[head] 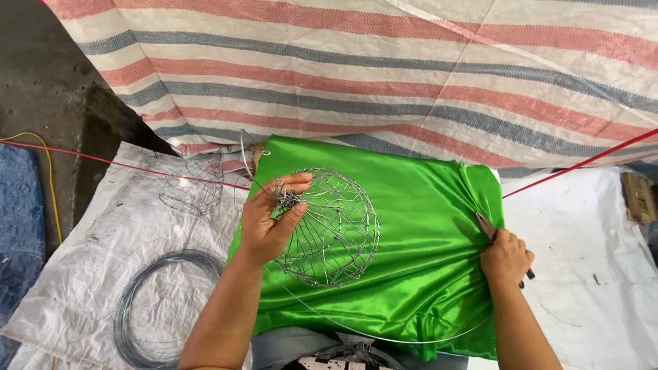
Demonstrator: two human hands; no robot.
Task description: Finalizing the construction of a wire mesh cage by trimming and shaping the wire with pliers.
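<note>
The fingers of the left hand [269, 223] were pinched shut on the knotted hub of a round wire frame [329, 229], thumb below and fingertips above the twist of wire ends. The frame stood tilted on edge over a sheet of bright green satin cloth [418, 226], which lay spread across the person's lap. The right hand [506, 257] was closed in a fist around a pair of pliers [488, 227], whose tip poked out above the knuckles against the bunched right edge of the cloth. A long loose wire curved beneath the cloth's lower part. To the left, on a white woven sack [103, 240], lay a coil of grey wire [161, 308] and a second wire frame [195, 185]. A striped tarpaulin [384, 68] hung behind.
</note>
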